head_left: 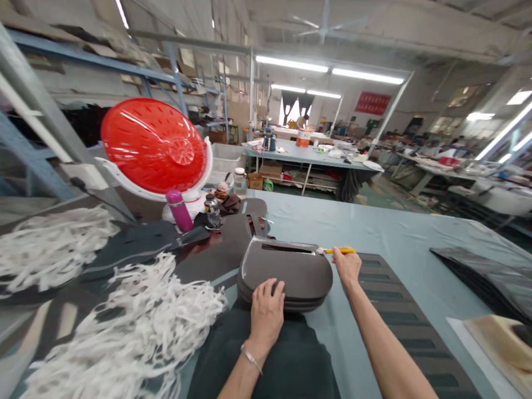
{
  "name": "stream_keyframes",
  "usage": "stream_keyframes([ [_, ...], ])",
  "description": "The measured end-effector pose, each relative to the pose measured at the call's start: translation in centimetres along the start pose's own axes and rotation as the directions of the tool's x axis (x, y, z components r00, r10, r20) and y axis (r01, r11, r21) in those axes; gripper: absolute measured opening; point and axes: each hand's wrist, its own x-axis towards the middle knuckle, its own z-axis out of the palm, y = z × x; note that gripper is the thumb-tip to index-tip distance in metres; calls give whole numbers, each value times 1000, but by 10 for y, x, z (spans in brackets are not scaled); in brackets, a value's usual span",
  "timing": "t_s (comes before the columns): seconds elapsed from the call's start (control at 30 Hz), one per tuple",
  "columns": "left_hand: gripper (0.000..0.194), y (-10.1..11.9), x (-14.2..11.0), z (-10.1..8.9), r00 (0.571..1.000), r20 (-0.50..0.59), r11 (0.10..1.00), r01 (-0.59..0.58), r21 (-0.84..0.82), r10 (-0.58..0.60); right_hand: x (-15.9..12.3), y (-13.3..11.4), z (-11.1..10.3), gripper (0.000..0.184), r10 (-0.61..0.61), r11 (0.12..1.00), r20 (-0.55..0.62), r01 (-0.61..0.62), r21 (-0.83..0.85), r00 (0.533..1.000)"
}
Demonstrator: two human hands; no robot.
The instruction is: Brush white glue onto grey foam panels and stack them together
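Note:
A stack of dark grey rounded panels (291,277) lies on the blue table, the top one with a long slot (288,249) near its far edge. Wet-looking shine shows beside the slot and along the panel's left edge. My left hand (267,310) rests on the near edge of the top panel, fingers laid down and slightly apart. In my right hand (346,265) is a small brush (339,250), pinched by its yellow handle. Its pale bristles are at the panel's far right corner, close to the slot's right end. Dark fabric (270,354) lies under my left forearm.
White strips (145,327) are heaped at left, near a purple bottle (179,210) and a large red plastic basin (153,147). A slotted grey panel (399,310) lies right of my arm. Black sheets (482,277) are stacked farther right. Another worktable (316,157) stands beyond.

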Motion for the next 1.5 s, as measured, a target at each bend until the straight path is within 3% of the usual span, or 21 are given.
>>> stream_keyframes([
  [0.13,32,1,-1,1,1000,28,1000,-11,-8,11,-48,14,-29,30,55,998,-59,-54,13,997],
  [0.23,32,2,-3,1,999,44,999,2,-50,1,-87,23,-56,28,28,999,-72,-30,-28,997],
  [0.37,30,-4,2,-8,994,111,974,50,-222,-26,-120,4,-70,23,-64,997,-243,55,-45,968],
  [0.43,32,-15,12,-17,987,155,912,103,-398,-44,-136,-18,-58,22,-111,989,-261,133,69,959],
  [0.5,37,-31,27,-26,980,151,807,190,-559,-126,-156,-44,-32,20,-221,943,-103,240,231,970],
  [0.53,39,-40,35,-30,972,142,753,233,-615,-186,-168,-57,-17,19,-302,905,5,285,315,953],
  [0.6,41,-59,49,-35,950,156,695,306,-650,-272,-191,-76,13,16,-469,818,180,348,458,865],
  [0.67,38,-73,58,-36,933,229,736,359,-574,-277,-207,-83,34,16,-567,760,255,377,530,784],
  [0.73,33,-80,61,-33,932,281,836,337,-433,-230,-210,-74,39,16,-573,766,286,378,520,768],
  [0.8,30,-82,60,-30,947,275,920,247,-305,-163,-202,-49,25,16,-515,815,282,360,454,810],
  [0.87,30,-79,55,-27,963,248,964,158,-215,-102,-184,-14,-3,18,-429,871,227,335,359,874],
  [0.97,31,-69,48,-27,975,211,989,89,-114,-64,-150,34,-52,24,-239,964,14,236,121,971],
  [1.07,30,-55,42,-26,987,159,999,39,-28,-34,-122,45,-72,27,-56,998,-244,50,-32,968],
  [1.1,29,-50,40,-26,989,143,1000,28,0,-28,-116,37,-68,28,-25,1000,-276,25,-3,961],
  [1.17,28,-42,37,-22,994,109,998,21,54,-26,-112,5,-41,31,-28,988,-231,61,140,973],
  [1.27,29,-35,33,-16,997,62,994,33,108,-40,-123,-63,26,34,-166,913,-33,166,372,986],
  [1.37,27,-37,31,-12,997,64,990,39,132,-48,-136,-110,89,33,-285,848,128,188,496,950],
  [1.43,27,-39,31,-12,996,71,990,41,137,-51,-134,-111,106,32,-311,857,170,199,476,935],
  [1.5,28,-41,30,-12,997,64,991,43,130,-52,-121,-88,98,33,-286,891,129,215,400,949],
])
